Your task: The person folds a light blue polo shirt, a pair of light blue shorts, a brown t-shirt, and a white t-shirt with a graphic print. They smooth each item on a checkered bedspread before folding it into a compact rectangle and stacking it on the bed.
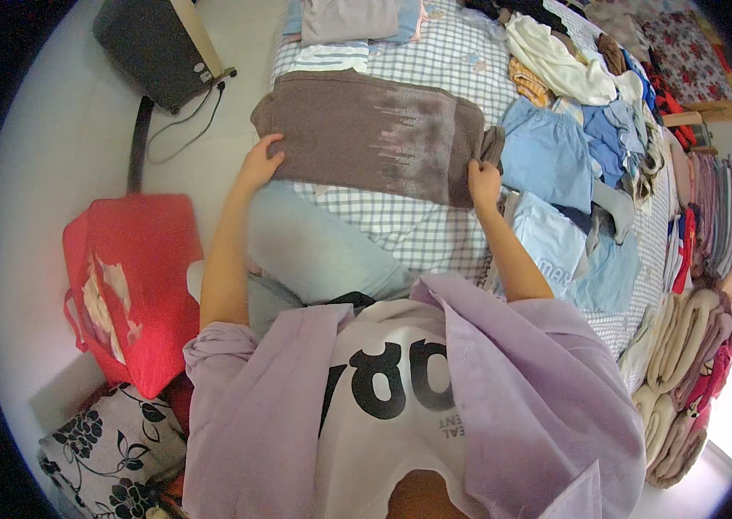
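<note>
A brown garment (pixel 340 130) lies spread in a long, folded strip across the checked bedspread (pixel 366 212). A greyish, speckled pattern runs over its right half. My left hand (pixel 260 162) grips its near left corner, fingers bent over the edge. At the other end my right hand (pixel 485 183) pinches the near right corner, beside a bunched-up part of the cloth. Whether it is a sweater or another top I cannot tell. Just right of that hand lie light blue shorts (pixel 546 149).
Folded clothes (pixel 350 21) are stacked beyond the garment. Loose clothes pile up on the bed's right, with a white one (pixel 547 56) on top. A red bag (pixel 145 277) stands left on the floor, near a dark grey box-shaped thing (pixel 150 52) with a cable.
</note>
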Demonstrator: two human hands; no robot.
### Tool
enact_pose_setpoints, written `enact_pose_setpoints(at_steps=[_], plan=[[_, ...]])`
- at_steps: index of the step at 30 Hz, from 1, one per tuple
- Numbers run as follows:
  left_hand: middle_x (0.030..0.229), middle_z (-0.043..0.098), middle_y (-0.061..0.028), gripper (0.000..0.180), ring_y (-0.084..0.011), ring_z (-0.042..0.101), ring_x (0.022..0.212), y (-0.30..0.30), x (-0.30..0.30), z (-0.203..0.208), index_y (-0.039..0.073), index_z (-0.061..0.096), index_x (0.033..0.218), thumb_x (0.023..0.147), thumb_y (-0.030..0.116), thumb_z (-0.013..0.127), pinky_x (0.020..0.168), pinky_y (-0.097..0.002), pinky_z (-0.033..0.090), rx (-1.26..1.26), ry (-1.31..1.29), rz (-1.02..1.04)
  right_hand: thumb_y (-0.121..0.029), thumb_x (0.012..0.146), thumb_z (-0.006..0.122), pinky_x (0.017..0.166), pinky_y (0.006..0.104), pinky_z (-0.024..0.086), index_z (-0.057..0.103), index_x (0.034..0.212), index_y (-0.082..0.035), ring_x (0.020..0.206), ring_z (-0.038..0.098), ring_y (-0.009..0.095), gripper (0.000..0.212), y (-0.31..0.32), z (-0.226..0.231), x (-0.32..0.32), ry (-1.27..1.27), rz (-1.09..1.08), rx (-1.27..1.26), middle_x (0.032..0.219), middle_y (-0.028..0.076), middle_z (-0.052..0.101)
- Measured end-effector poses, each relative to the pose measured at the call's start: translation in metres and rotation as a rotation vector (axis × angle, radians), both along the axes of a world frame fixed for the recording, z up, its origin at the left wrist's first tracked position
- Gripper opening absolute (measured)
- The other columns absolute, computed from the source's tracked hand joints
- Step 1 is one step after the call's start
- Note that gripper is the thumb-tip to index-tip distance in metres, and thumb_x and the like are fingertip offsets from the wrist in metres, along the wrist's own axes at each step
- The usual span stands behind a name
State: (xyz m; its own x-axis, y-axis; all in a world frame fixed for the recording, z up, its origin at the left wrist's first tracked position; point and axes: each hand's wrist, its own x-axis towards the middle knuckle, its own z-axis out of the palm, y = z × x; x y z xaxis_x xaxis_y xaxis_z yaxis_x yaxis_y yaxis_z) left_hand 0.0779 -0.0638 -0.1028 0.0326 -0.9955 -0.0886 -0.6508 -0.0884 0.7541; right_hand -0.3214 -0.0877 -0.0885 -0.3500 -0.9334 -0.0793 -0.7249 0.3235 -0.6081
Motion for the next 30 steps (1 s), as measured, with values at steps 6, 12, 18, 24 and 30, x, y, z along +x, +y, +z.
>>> enact_pose_setpoints(at_steps=[6,12,18,24,30], plan=[[0.099,0.049,-0.0154,0.038,-0.0279,0.047,0.091,0.006,-0.016,0.008,0.009,0.046,0.103,0.069,0.021,0.054,0.077,-0.0322,0.037,0.068,-0.23,0.178,-0.037,0.07,0.052,0.063,0.0371,0.04,0.051,0.077,0.003,0.069,0.053,0.034,0.041,0.011,-0.001,-0.008,0.091,0.024,0.032,0.07,0.02,0.054],[0.111,0.038,-0.0152,0.051,-0.0305,0.037,0.102,0.023,-0.128,0.056,0.005,0.045,0.104,0.059,0.022,0.061,0.081,-0.0424,0.031,-0.334,-0.432,-0.179,-0.028,0.068,0.055,0.058,0.0421,0.041,0.05,0.081,-0.003,0.062,0.053,0.034,0.029,-0.036,0.001,-0.016,0.462,-0.026,-0.567,0.065,0.016,0.055],[0.114,0.038,-0.0123,0.051,-0.026,0.035,0.105,0.04,-0.199,0.014,0.011,0.046,0.106,0.057,0.012,0.059,0.087,-0.04,0.029,-0.481,-0.449,-0.677,-0.028,0.068,0.054,0.055,0.038,0.042,0.055,0.073,-0.005,0.063,0.055,0.03,0.023,-0.072,0.012,-0.061,0.347,-0.002,-0.334,0.065,0.014,0.056],[0.081,0.049,-0.0046,0.021,-0.0219,0.047,0.081,0.025,-0.203,0.0,0.009,0.055,0.078,0.057,0.012,0.056,0.07,-0.035,0.04,-0.474,-0.312,-0.635,-0.036,0.068,0.053,0.058,0.0359,0.043,0.057,0.07,-0.001,0.063,0.056,0.031,0.036,-0.073,0.005,-0.065,0.231,0.283,-0.012,0.062,0.016,0.056],[0.078,0.049,-0.0059,0.017,-0.0236,0.049,0.077,0.031,-0.186,0.017,0.008,0.054,0.074,0.058,0.011,0.054,0.067,-0.0342,0.041,-0.477,-0.22,-0.683,-0.027,0.064,0.049,0.062,0.0383,0.042,0.057,0.069,0.002,0.069,0.054,0.034,0.03,-0.074,0.016,-0.07,0.304,0.038,-0.077,0.071,0.021,0.055]])
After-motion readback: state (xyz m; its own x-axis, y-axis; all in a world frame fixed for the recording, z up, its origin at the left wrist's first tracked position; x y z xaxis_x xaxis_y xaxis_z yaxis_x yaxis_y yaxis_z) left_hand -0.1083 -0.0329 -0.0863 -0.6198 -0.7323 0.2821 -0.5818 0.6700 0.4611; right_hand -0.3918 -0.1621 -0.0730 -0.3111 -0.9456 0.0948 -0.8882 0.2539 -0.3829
